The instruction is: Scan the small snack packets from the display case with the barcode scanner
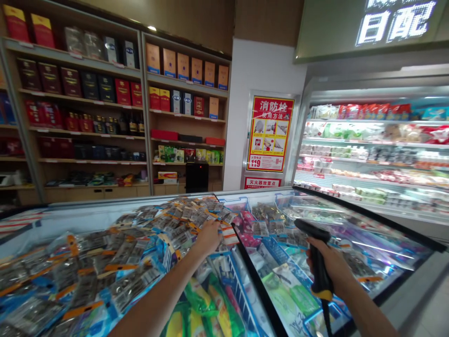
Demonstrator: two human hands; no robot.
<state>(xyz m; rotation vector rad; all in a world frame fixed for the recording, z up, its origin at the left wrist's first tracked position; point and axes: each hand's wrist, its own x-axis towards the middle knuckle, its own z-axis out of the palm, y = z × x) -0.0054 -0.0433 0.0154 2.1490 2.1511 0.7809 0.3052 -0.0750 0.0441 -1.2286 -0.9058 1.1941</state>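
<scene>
The left hand [209,238] reached far across the open chest freezer [42,220] and lay on the heap of silver-and-blue packets [115,262], its fingers curled down over one packet near the far right edge of the pile, just beside the blue wire divider [231,281]. Whether the fingers had truly pinched that packet or only rested on it could not be told, since the back of the hand hid them. The right hand [329,264] was wrapped firmly round the grip of a black handheld scanner [317,255], fingers pressed together on the handle, its head pointing left over the closed glass lid [351,243] of the right-hand section.

To do this step well, it seemed best to lift a single packet clear of its neighbours and turn its printed code face up and flat, so that glare from the wrapper did not spoil the read. The scanner head looked well apart from the packet; bringing the two nearer and squaring the head to the label would likely help. Loose packets lay heaped high and could slide if pulled sideways.
</scene>
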